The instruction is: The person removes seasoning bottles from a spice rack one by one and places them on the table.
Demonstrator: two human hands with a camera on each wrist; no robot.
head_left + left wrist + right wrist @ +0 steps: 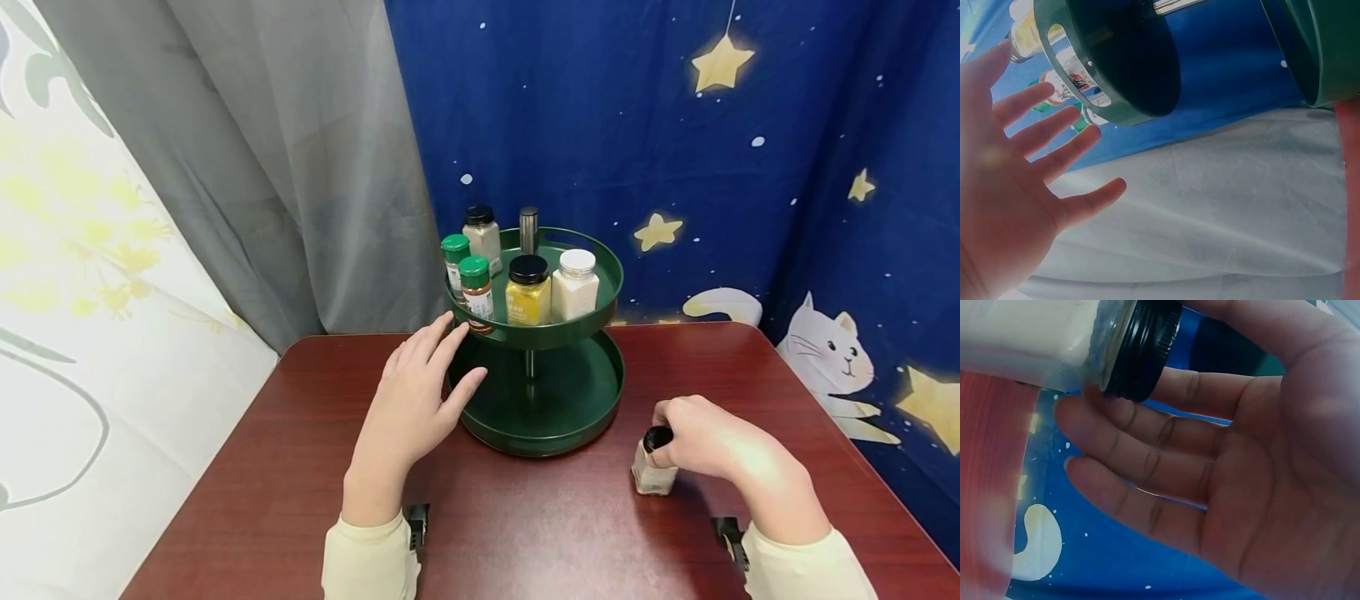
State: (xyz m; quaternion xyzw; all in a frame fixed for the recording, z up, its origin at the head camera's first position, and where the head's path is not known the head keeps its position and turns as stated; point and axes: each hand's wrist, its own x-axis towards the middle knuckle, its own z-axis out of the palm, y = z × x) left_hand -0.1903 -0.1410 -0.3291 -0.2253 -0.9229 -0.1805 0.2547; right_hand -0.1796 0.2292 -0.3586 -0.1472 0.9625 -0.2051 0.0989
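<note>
At the right of the head view, my right hand pinches a square spice jar by its black lid. In the right wrist view pale contents show through the jar, and the fingers curl about the lid. A green two-tier spice rack stands at the table's middle. Fingers spread, my left hand is at the left side of the rack's upper tray; whether the fingertips touch the rim I cannot tell. The left wrist view shows that hand with nothing in it.
The upper tray bears green-capped bottles, a yellow jar with a black lid, a white-lidded jar and a black-lidded jar behind. The lower tray sits on the red-brown table. Curtains hang behind.
</note>
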